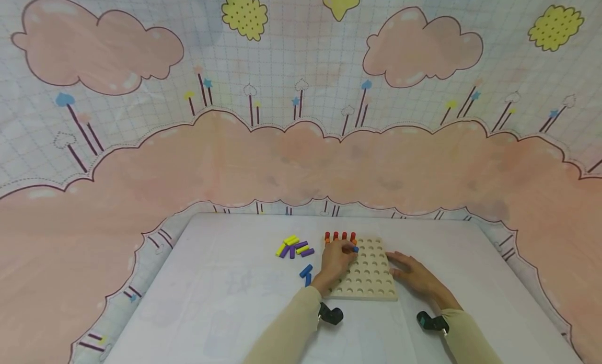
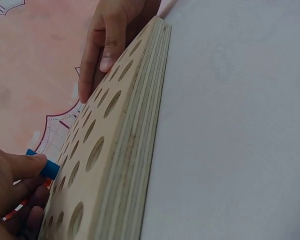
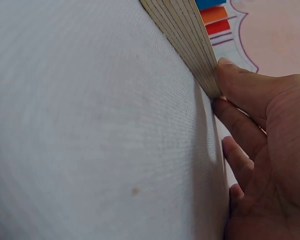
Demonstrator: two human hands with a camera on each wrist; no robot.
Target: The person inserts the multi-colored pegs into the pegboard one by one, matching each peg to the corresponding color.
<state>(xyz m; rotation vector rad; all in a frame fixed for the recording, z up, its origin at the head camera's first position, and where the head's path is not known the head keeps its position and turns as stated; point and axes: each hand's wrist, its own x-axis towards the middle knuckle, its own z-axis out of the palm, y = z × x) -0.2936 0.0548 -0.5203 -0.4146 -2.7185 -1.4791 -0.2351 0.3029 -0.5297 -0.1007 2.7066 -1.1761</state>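
My left hand (image 1: 335, 261) pinches a blue peg (image 2: 44, 164) between thumb and fingers, over the left part of a wooden pegboard (image 1: 371, 286). In the left wrist view the peg stands at a slant against the board's holed face. My right hand (image 1: 415, 275) touches the board's right edge, its thumb (image 3: 235, 80) against the side and its fingers loosely extended. Red pegs (image 1: 345, 235) stand in a row along the far edge. Orange pegs (image 1: 327, 241) stand just in front of them, partly hidden by my left hand.
Left of the board lie two loose blue pegs (image 1: 305, 271). Farther back is a loose pile of yellow pegs (image 1: 291, 239) and purple pegs (image 1: 308, 252). A white cloth-covered table (image 1: 226, 301) lies beneath, with a patterned curtain (image 1: 301, 165) behind.
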